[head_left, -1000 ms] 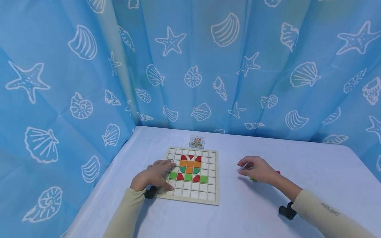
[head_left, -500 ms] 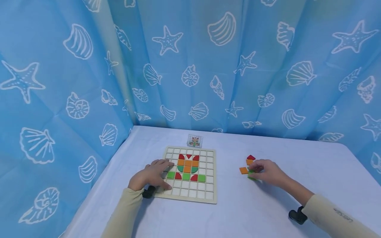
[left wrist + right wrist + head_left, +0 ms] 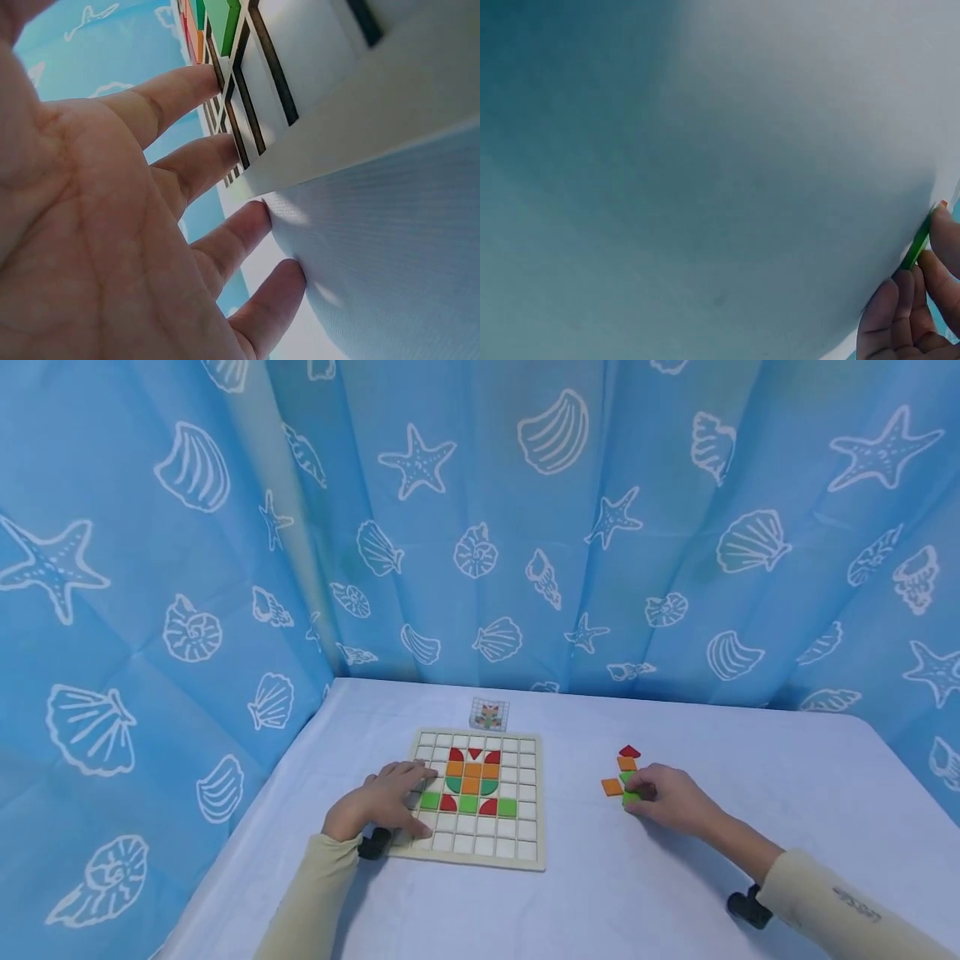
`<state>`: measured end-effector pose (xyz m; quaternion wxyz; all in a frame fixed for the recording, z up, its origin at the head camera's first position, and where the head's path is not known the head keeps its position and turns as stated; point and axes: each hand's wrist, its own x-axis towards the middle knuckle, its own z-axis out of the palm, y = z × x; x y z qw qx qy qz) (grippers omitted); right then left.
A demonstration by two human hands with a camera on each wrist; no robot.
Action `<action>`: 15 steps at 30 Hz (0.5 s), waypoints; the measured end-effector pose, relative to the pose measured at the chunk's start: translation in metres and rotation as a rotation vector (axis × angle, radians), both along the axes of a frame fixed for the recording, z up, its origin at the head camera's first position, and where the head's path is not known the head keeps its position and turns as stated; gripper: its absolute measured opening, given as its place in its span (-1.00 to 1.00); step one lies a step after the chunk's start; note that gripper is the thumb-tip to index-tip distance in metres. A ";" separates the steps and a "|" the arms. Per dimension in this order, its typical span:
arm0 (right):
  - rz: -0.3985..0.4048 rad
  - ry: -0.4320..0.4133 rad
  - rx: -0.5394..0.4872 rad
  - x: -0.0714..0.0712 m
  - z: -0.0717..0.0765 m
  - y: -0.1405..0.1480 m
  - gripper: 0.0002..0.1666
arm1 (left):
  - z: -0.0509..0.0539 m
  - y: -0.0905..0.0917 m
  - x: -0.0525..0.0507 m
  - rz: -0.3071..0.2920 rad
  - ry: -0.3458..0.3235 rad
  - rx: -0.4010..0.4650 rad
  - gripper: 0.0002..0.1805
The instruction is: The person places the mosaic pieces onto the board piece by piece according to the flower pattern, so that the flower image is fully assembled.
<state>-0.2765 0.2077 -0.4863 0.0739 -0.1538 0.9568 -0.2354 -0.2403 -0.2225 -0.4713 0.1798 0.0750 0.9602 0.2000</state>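
My left hand (image 3: 381,802) lies spread over the left edge of a cream grid board (image 3: 487,852). In the left wrist view its straight fingers (image 3: 199,161) touch the board's edge and the cloth beside it. Red, orange and green tiles form a figure on the board, with an orange tile (image 3: 472,770) near its middle. To the right, my right hand (image 3: 671,797) pinches a green tile (image 3: 917,241) between thumb and fingertips, low over the cloth. Another green tile (image 3: 627,776) shows at its fingertips, partly covered. Two orange tiles, one at the left (image 3: 612,787), and a red tile (image 3: 629,751) lie close by.
A small pattern card (image 3: 489,715) lies behind the board on the white cloth-covered table (image 3: 570,893). A blue curtain (image 3: 450,610) with shells and starfish hangs along the back and left. Dark wrist cameras (image 3: 748,907) sit at both cuffs.
My right hand has drawn back rightward to the loose tiles, uncovering the red and orange ones, and its fingers have closed on a green tile. The left hand stays on the board.
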 end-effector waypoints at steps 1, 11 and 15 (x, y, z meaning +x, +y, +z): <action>-0.002 -0.008 0.002 0.000 0.000 -0.001 -0.66 | 0.000 0.000 0.000 0.004 0.001 0.002 -0.04; -0.027 -0.034 -0.011 0.005 0.001 -0.002 -0.66 | -0.006 -0.001 0.002 -0.005 0.010 0.004 -0.04; 0.004 -0.006 0.000 0.003 0.005 -0.005 -0.69 | -0.001 -0.001 0.000 -0.005 0.020 0.006 -0.05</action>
